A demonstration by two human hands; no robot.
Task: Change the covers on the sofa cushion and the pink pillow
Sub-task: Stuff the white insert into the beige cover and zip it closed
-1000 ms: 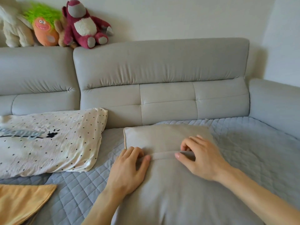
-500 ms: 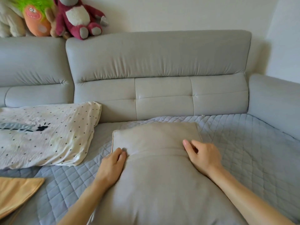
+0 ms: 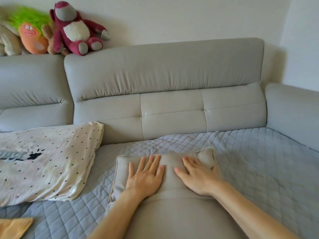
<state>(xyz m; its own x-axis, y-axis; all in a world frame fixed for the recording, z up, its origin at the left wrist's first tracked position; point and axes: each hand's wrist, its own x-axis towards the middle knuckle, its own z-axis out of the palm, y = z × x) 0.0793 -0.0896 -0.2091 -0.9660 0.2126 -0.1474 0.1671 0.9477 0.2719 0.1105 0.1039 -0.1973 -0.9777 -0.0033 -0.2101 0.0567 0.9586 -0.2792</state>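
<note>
Head view: grey sofa cushion [image 3: 172, 213] lying on quilted sofa seat [image 3: 259, 161]. Left hand [image 3: 145, 176] and right hand [image 3: 198, 178] pressing flat on it, fingers straight, grip released. Risk: far corner bunching, cover staying crooked, dotted pillow [image 3: 46, 161] lying unattended alongside.

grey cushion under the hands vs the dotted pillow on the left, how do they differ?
The grey cushion is plain; the dotted pillow is cream with black dots and a dark print. The left hand and right hand press flat on the grey cushion; nothing touches the dotted pillow. The grey cushion has a piped edge; the dotted pillow's cover looks crinkled. Both lie on the quilted sofa cover.
</note>
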